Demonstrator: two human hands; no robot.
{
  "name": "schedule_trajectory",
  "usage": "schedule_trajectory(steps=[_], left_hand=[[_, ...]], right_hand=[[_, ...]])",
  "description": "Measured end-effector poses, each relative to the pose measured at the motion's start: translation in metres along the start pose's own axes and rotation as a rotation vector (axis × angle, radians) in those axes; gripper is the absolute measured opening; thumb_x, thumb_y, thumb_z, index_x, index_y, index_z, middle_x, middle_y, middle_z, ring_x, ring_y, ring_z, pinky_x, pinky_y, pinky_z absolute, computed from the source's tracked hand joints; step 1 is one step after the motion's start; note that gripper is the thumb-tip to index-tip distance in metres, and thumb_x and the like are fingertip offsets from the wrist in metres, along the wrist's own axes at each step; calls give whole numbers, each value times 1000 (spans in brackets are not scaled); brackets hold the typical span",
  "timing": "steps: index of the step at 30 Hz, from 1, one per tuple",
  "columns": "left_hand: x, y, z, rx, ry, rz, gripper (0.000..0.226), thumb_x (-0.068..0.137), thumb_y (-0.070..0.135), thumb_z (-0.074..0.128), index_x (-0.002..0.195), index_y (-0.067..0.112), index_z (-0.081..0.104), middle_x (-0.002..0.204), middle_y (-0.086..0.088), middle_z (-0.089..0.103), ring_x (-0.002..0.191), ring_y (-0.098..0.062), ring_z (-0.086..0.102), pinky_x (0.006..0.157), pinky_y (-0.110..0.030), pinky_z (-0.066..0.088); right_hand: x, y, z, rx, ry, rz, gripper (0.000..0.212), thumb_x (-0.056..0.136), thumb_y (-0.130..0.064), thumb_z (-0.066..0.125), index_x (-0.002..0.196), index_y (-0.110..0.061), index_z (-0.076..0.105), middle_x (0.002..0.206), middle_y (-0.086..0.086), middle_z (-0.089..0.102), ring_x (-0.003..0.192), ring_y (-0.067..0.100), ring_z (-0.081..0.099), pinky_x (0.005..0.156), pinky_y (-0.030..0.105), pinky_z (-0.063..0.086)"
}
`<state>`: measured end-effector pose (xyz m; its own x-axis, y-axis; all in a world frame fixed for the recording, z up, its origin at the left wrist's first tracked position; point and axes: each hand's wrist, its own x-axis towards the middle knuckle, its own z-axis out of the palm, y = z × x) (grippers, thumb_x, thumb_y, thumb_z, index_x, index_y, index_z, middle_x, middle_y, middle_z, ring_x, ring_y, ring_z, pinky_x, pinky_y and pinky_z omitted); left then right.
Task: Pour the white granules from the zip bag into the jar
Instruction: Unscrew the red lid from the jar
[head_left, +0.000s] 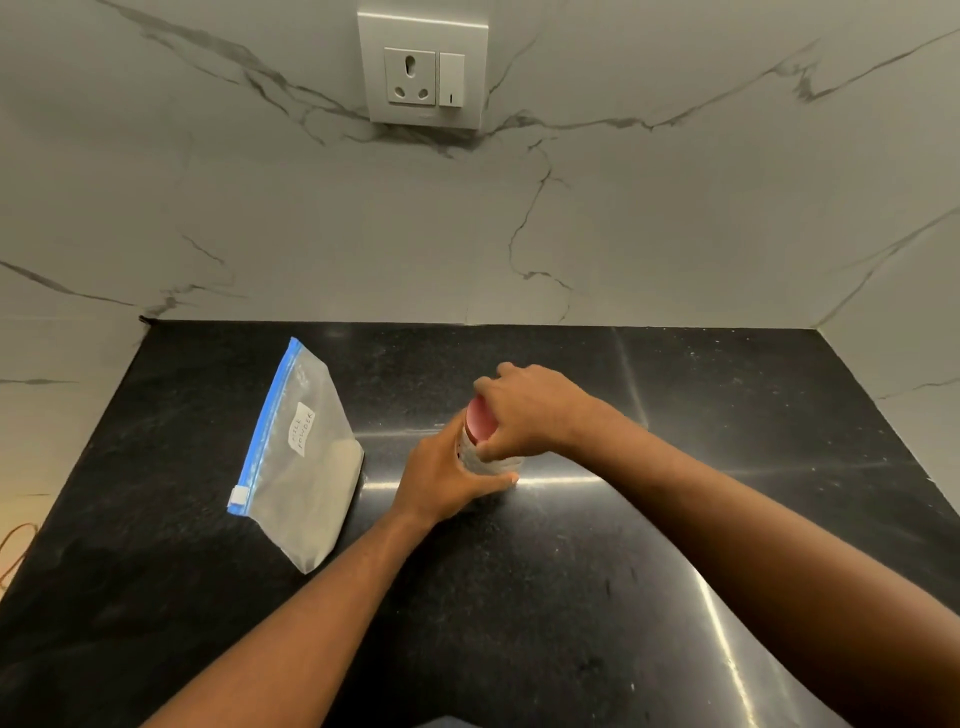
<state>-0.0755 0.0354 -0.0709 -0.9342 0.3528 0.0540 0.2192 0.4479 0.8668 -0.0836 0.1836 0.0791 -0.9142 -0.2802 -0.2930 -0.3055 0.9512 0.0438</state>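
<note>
Left hand (447, 475) wraps clear glass jar (485, 460); right hand (524, 410) grips its red round lid (480, 422) from above; blue-zip clear plastic bag of white granules (301, 462) left of both hands, sealed

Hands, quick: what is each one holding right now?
Left hand: closed around the jar.
Right hand: closed on the red lid atop it.
</note>
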Motion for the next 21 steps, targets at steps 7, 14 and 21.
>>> schedule_trajectory(steps=[7,14,21], left_hand=[[1,-7,1,73,-13,9,76,62,79,84,124,46,56,99,25,72,91,10,68,73,-8,53],[-1,-9,5,76,19,-24,78,58,86,82,120,43,62,103,27,73,92,8,68,78,-14,56],[-2,-3,2,47,1,-4,88,62,78,85,137,48,50,115,23,75,102,5,70,87,-20,59]], right_hand=[[-4,0,-10,177,-147,-226,58,77,-34,79,131,-36,56,135,-5,54,127,24,47,92,44,50],[4,-7,0,-141,52,242,91,84,-91,34,119,-12,60,80,5,56,73,24,61,63,35,50],[11,-13,5,-48,-4,42,82,70,-62,79,138,-29,47,121,6,57,93,23,54,65,34,40]])
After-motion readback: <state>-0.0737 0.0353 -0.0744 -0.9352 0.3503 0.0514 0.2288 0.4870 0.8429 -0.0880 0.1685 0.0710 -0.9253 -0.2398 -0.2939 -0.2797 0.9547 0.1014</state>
